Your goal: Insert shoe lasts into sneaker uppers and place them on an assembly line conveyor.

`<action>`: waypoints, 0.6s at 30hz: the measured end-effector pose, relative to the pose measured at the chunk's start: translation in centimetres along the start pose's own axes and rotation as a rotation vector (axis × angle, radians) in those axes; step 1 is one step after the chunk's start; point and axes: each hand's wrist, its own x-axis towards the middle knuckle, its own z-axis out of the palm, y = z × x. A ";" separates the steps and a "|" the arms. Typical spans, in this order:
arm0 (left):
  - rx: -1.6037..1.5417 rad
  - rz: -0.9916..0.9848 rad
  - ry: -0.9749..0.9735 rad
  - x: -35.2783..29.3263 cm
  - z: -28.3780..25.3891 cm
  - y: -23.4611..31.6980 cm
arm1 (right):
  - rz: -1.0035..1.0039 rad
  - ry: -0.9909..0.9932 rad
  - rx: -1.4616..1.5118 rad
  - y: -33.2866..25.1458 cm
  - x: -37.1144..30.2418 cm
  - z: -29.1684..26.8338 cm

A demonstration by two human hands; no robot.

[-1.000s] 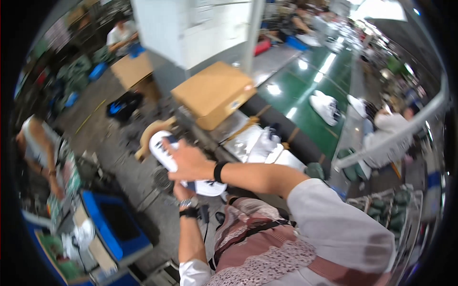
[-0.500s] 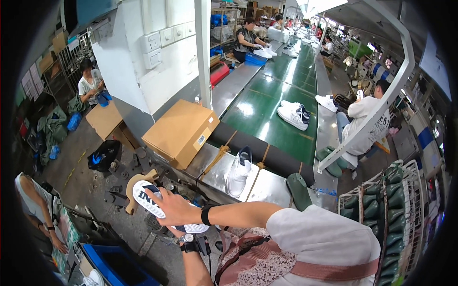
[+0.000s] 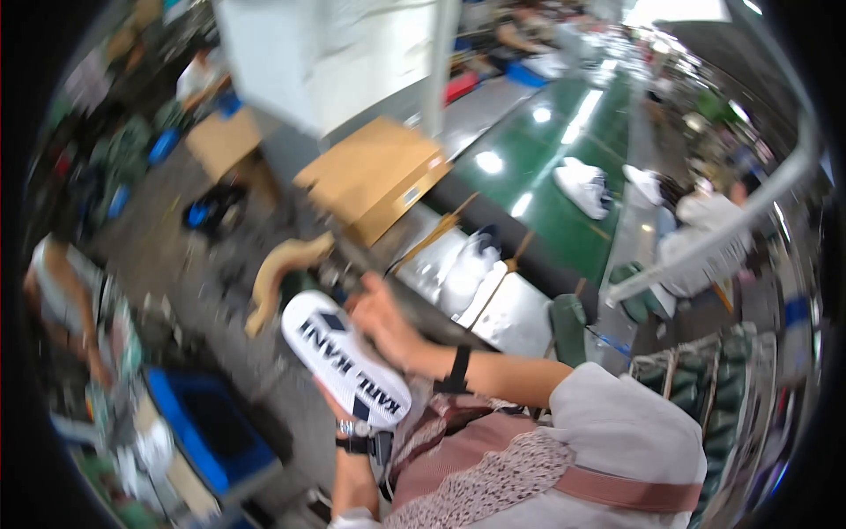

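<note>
A white shoe (image 3: 339, 353) is held sole up, its sole marked with dark lettering and dark patches. My left hand (image 3: 328, 397), a watch on its wrist, grips the shoe from below; most of its fingers are hidden beneath it. Beside the sole's right edge is my right hand (image 3: 383, 322), blurred, its fingers apart and seemingly holding nothing; whether a fingertip touches the shoe I cannot tell. Past the toe stands a curved tan pad (image 3: 280, 275), with a dark green shape partly hidden by the shoe.
A cardboard box (image 3: 374, 176) and a white shoe (image 3: 471, 269) sit at the end of the green conveyor belt (image 3: 546, 132). A green shoe last (image 3: 568, 328) stands nearby. Racked lasts (image 3: 731, 406) are at right, a blue-framed box (image 3: 207, 428) at lower left. Other people sit around.
My right hand has lifted off the sole toward its right edge, baring the lettering. The shoe has come nearer my body, and the whole view has swung, blurring the surroundings.
</note>
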 end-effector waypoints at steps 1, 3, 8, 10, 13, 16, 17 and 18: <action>-0.103 -0.095 -0.021 -0.5 -2.2 -0.2 | 0.227 -0.003 0.016 -0.3 2.0 -0.3; -0.107 -0.191 -0.097 -2.8 -4.6 -0.2 | 0.499 -0.068 0.046 0.5 3.6 -0.1; 0.080 -0.314 -0.008 -9.3 -10.2 -3.1 | 0.794 -0.264 0.533 3.2 6.9 2.5; 0.002 -0.273 -0.122 -12.0 -11.1 -2.9 | 0.806 -0.245 0.461 2.7 5.6 2.7; -0.002 -0.287 -0.055 -14.1 -8.6 -1.6 | 0.661 -0.342 0.403 0.1 3.9 -0.7; 0.035 -0.276 -0.048 -13.5 -6.2 -1.1 | 0.299 -0.338 0.167 -5.1 2.2 -6.9; 0.076 -0.279 -0.029 -12.3 -5.5 -1.7 | 0.239 -0.313 0.172 -6.3 1.3 -9.7; 0.104 -0.327 0.037 -11.1 -4.0 -2.3 | 0.178 -0.256 0.163 -7.1 0.2 -12.9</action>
